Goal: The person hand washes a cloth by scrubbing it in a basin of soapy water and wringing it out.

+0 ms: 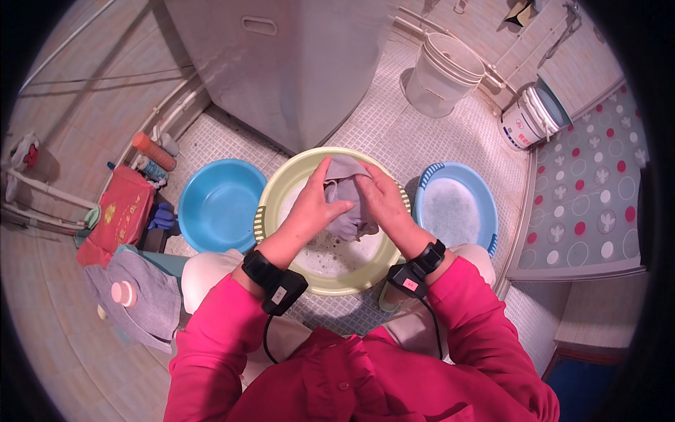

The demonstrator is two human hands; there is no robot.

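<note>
Between my two hands I hold a bunched grey-purple cloth [348, 198] over a yellow-green plastic basin [337, 287]. My left hand [314, 203] presses on its left side, the thumb lying across its front. On the other side, the fingers of my right hand [384, 198] are curled against the upper right of the cloth. Sudsy water [327, 258] with white foam and bubbles fills the basin beneath it. The cloth's lower end hangs just above or at the foam; I cannot tell if it touches. Black straps with wired boxes sit on both wrists.
A blue basin [211, 205] stands left, and a lighter blue basin [451, 211] with foamy water stands right. Behind are a large grey appliance [274, 68], a white bucket [440, 79] and a paint bucket [527, 118]. Bottles [153, 150], a red bag [118, 211] and a grey towel [142, 295] lie left.
</note>
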